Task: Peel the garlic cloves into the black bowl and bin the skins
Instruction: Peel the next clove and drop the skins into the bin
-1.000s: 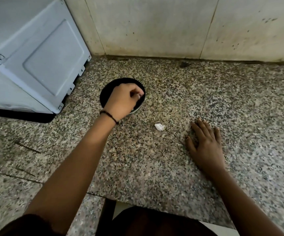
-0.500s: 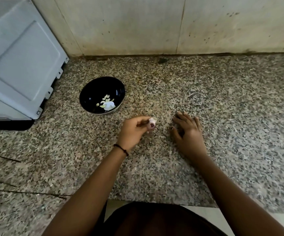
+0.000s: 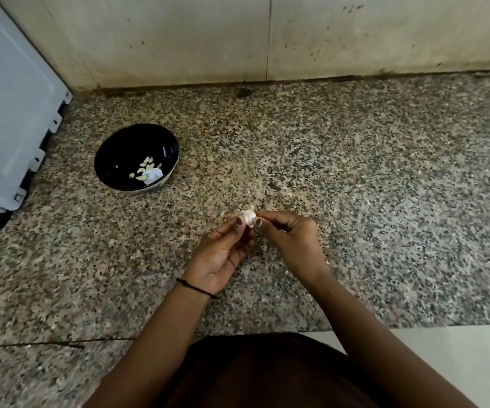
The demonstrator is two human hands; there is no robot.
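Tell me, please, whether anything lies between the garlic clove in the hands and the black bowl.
Nothing visible does. The left hand and right hand pinch the garlic clove; only bare granite counter separates it from the black bowl.

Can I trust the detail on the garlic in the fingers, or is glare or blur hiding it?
Head view: light is dim and even, no hard shadows; the garlic clove pinched between left hand and right hand looks pale and washed out, its skin detail soft; a small glint shows inside the black bowl; the wide lens slightly bends the base of the wall.
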